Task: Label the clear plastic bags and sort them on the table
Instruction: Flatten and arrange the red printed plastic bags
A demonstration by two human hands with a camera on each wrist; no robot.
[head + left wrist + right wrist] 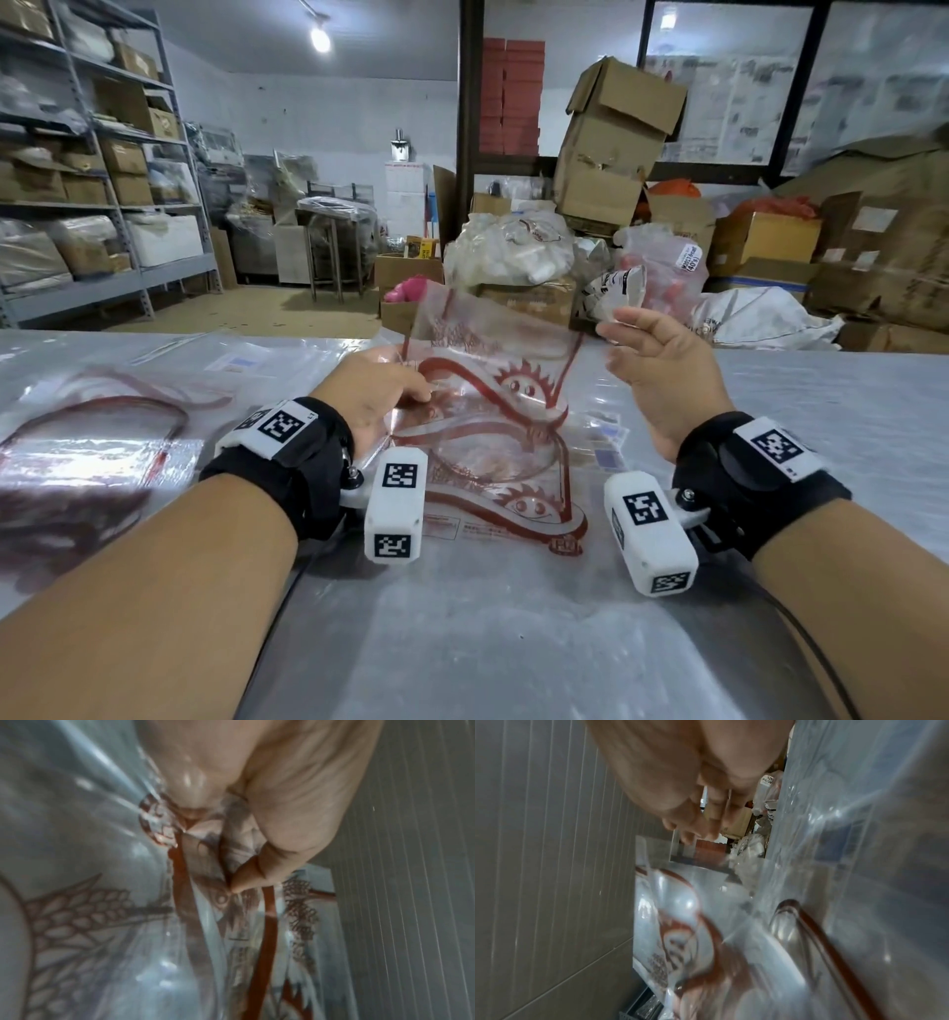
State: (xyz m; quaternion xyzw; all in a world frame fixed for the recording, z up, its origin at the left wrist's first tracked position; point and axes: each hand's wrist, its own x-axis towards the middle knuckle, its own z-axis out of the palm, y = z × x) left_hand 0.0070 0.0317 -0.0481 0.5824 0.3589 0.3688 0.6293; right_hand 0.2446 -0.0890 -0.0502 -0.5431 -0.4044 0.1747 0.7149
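A clear plastic bag (493,370) with red printing is lifted off the table, its upper half standing up. My left hand (411,390) grips its left edge; in the left wrist view the thumb and fingers (241,880) pinch the crumpled bag (267,923). My right hand (619,324) is raised at the bag's upper right corner with relaxed fingers, and I see nothing plainly between them. In the right wrist view the right hand (698,835) hangs over the bag (680,923). More printed bags (513,509) lie flat underneath.
A blurred heap of printed bags (97,452) lies at the left of the steel table (513,642). A sheet of small labels (611,442) lies right of the flat bags, another (236,362) at the far left. Cardboard boxes (616,139) and shelving (102,169) stand beyond.
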